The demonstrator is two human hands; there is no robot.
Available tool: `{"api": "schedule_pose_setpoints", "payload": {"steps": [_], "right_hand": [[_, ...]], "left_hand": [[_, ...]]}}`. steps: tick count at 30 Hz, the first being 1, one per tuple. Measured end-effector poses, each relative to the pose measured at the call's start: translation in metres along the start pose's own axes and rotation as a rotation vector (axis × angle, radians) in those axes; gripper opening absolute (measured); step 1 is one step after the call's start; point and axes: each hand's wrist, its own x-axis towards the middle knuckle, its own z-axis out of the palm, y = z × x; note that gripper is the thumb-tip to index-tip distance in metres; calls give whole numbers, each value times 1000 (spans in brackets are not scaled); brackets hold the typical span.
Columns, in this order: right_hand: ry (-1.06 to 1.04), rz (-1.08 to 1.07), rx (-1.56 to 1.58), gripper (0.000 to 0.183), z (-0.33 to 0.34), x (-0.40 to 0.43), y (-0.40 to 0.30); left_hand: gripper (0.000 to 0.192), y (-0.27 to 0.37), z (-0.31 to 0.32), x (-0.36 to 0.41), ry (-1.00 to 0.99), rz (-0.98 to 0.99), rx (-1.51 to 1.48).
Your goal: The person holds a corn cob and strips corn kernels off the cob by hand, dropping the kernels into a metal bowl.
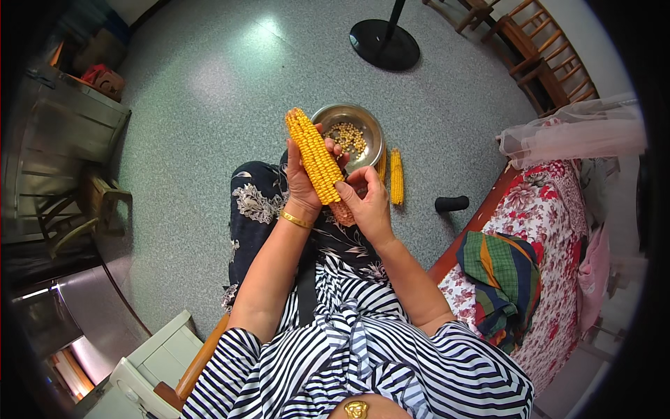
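My left hand [305, 180] is closed around an ear of dried yellow corn [315, 157], held at a slant above my lap. The end nearest me is bare of kernels and shows the reddish cob. My right hand [369, 201] is at that lower end, its thumb pressed against the edge of the kernel rows and its other fingers curled. Beyond my hands a metal bowl [376, 125] stands on the floor with loose corn kernels [349, 137] in it. Right of the bowl another ear of corn [397, 178] lies on the floor, with one more partly hidden beside it.
A round black stand base [384, 46] is on the floor ahead. Wooden chairs [528, 52] stand at the far right. A bed with a floral cover [528, 209] is on my right, near a black cylindrical object [451, 204]. A wooden chair [99, 196] stands left.
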Motion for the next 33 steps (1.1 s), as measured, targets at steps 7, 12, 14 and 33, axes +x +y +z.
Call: {"api": "schedule_pose_setpoints", "payload": {"steps": [7, 12, 14, 33], "right_hand": [[74, -228, -126, 20, 0, -3, -16], [-30, -102, 7, 14, -3, -2, -16], [-63, -4, 276, 12, -2, -1, -5], [97, 715, 747, 16, -5, 91, 179]], "left_hand": [[60, 0, 0, 0, 14, -13, 29], [60, -1, 1, 0, 2, -18, 8], [59, 0, 1, 0, -1, -11, -4], [59, 0, 0, 2, -2, -22, -52]]}}
